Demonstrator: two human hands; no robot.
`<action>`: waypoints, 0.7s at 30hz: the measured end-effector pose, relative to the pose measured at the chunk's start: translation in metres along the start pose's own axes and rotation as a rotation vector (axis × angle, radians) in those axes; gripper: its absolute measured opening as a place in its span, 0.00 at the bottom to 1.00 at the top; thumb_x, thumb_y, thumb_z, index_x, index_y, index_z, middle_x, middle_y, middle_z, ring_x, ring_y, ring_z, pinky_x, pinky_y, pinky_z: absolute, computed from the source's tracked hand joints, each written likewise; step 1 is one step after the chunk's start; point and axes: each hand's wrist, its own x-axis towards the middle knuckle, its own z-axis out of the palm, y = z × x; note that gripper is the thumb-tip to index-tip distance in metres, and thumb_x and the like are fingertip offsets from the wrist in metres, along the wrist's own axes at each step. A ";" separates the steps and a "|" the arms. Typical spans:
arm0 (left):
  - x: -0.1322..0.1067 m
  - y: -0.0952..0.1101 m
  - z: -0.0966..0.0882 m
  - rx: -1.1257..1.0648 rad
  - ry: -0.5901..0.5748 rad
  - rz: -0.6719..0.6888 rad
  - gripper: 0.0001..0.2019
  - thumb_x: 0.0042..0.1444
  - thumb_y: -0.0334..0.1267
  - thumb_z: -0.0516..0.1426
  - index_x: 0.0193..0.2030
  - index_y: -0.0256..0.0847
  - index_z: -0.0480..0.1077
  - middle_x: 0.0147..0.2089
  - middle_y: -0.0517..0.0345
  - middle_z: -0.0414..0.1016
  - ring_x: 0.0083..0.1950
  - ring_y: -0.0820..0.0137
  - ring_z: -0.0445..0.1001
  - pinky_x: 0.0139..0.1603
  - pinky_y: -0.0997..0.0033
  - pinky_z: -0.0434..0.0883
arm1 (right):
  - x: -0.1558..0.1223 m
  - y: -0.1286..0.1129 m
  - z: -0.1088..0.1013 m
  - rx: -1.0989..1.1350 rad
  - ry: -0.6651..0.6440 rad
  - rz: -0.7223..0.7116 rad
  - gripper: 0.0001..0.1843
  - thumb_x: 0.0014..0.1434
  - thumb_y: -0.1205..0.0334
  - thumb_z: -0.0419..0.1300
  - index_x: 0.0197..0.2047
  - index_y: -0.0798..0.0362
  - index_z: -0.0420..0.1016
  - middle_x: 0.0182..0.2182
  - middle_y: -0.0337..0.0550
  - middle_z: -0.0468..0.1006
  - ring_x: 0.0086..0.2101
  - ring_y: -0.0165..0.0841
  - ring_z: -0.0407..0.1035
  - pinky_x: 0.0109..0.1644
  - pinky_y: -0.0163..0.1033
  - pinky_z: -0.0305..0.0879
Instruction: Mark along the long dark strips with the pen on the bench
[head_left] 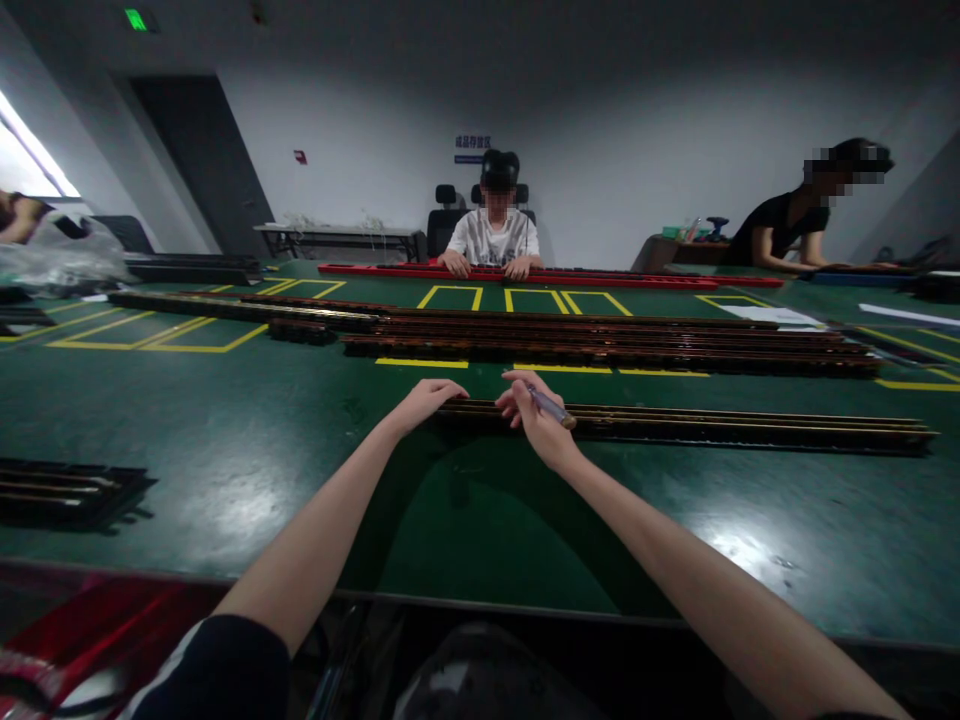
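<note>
A long black rail with brass-coloured strips along it lies crosswise on the green table in front of me. At its left end, my left hand is closed on the rail with its fingertips partly hidden. My right hand grips a screwdriver with a translucent purplish handle, just above the rail a little right of my left hand. The handle's butt points right and toward me. I cannot make out the screwdriver's tip.
Beyond lies a bundle of similar long rails, and a shorter one is at the near left. The green table carries yellow tape outlines. Across it, a person handles a red rail; another person leans at the right.
</note>
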 end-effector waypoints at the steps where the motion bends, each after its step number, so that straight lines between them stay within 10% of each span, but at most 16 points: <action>1: 0.000 0.000 0.000 0.011 -0.004 0.000 0.18 0.54 0.49 0.51 0.36 0.40 0.78 0.40 0.55 0.79 0.45 0.63 0.74 0.48 0.64 0.68 | 0.002 0.001 0.002 -0.008 -0.001 0.007 0.28 0.59 0.35 0.48 0.45 0.50 0.68 0.28 0.40 0.76 0.27 0.30 0.71 0.23 0.32 0.67; 21: 0.017 0.007 0.013 -0.053 0.253 -0.227 0.17 0.59 0.45 0.51 0.38 0.39 0.79 0.44 0.51 0.79 0.47 0.62 0.74 0.45 0.65 0.71 | 0.037 0.021 0.004 -0.107 0.099 0.017 0.28 0.60 0.35 0.44 0.37 0.51 0.68 0.22 0.36 0.69 0.21 0.28 0.65 0.21 0.31 0.58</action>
